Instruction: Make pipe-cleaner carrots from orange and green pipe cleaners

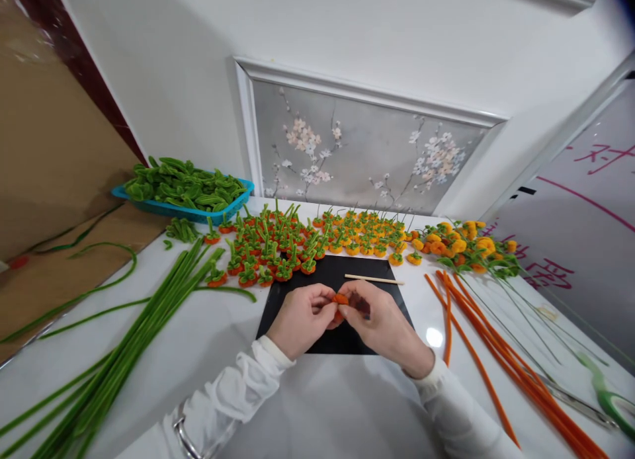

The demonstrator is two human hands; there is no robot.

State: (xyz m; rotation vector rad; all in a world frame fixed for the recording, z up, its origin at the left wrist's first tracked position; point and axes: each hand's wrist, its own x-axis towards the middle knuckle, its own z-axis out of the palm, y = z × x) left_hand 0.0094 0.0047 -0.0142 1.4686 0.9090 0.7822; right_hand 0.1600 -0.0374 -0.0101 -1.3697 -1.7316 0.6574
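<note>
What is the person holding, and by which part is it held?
A small orange piece: the left hand pinches its left side, the right hand its right side.

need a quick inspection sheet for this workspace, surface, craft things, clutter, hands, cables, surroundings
Surface: white table, black mat under the hands.
Craft things: orange fuzzy piece in the fingers; orange-and-green ornaments and yellow ornaments in rows; blue tray of green leaf shapes; green fuzzy stems left, orange fuzzy stems right.
Clutter: pale stick overhanging the mat's right edge; green tape roll far right.
Hands: left hand and right hand both pinch the orange piece.
Cables: nothing seen for certain.
Surroundings: framed floral panel behind; brown cardboard left.
</note>
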